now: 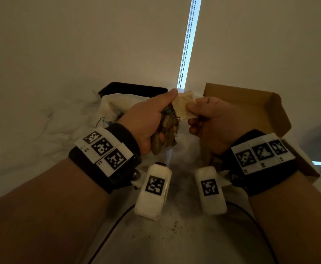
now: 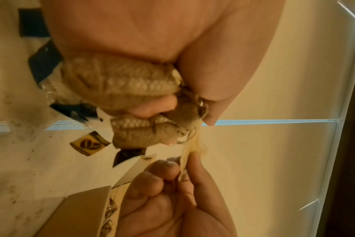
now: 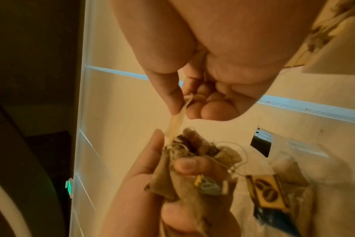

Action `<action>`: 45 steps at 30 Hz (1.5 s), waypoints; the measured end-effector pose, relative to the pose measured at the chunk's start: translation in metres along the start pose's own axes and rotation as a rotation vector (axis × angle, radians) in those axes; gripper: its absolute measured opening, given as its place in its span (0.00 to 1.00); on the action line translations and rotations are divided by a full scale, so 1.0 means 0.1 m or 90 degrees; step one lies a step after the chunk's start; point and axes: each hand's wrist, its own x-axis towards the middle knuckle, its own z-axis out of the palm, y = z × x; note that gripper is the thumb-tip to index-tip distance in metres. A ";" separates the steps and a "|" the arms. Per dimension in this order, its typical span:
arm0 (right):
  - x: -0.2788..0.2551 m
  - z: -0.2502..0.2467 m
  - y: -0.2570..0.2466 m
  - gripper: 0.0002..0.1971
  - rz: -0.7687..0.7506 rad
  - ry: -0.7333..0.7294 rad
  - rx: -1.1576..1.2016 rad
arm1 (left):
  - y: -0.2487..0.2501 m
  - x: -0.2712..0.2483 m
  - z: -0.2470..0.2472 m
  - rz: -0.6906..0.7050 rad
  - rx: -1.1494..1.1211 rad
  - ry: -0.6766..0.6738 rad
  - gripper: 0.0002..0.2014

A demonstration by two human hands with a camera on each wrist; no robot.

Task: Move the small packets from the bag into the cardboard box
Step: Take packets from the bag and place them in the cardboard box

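Note:
My left hand [image 1: 152, 119] grips a bunch of small brown packets [image 1: 168, 130] with loose strings, held above the table. Its thumb also touches a pale flat packet [image 1: 184, 107], which my right hand [image 1: 207, 115] pinches between thumb and forefinger. The left wrist view shows the woven brown packets [image 2: 128, 83] in the fist and the pale packet [image 2: 191, 147] stretched toward the right hand [image 2: 172, 181]. The right wrist view shows the same pinch on the pale packet [image 3: 177, 118] above the bunch [image 3: 192, 160]. An open cardboard box [image 1: 251, 105] stands just right of my right hand. A crumpled plastic bag [image 1: 115, 105] lies behind my left hand.
A black tray [image 1: 133, 88] sits behind the plastic bag. A yellow packet with a coffee-bean print [image 3: 266, 192] lies in clear plastic on the pale table [image 1: 41, 121]. A window blind with a bead chain [image 1: 188, 44] rises behind. Dark crumbs dot the table near me.

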 end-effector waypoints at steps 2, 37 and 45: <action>-0.01 -0.06 -0.01 0.01 -0.010 0.016 0.053 | 0.00 0.01 0.00 -0.004 -0.008 0.013 0.22; -0.12 -0.04 -0.02 0.14 -0.114 0.037 -0.033 | -0.03 -0.04 0.04 0.081 0.084 0.025 0.12; -0.13 -0.06 -0.06 0.13 -0.090 0.056 -0.018 | -0.03 -0.01 0.03 0.062 0.082 0.040 0.14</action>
